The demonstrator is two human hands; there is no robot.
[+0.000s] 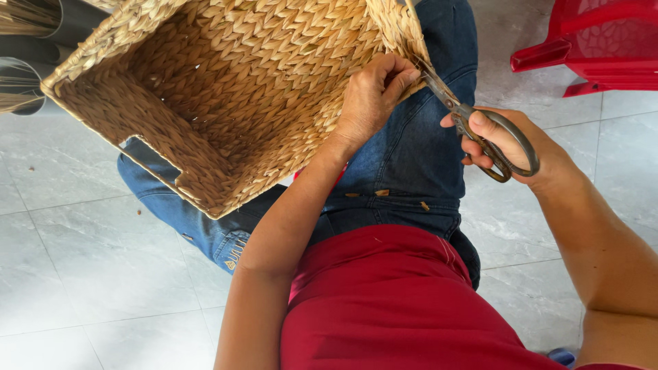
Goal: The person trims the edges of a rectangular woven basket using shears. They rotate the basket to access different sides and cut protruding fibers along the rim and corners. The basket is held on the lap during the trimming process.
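The left hand [370, 92] pinches the woven basket [226, 89] at its right rim; just right, the right hand [510, 147] grips scissors [473, 127], blades at that rim.

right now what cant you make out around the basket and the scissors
- Scissors blade tips, head view: hidden behind the basket rim and the left hand, so what they cut is unclear.
- Basket far side: cut off by the top edge.
- Right hand fingers: partly hidden inside the scissor loops.
- Red plastic chair: cut off by the top and right edges.
- Small scraps on the jeans: too small to identify.
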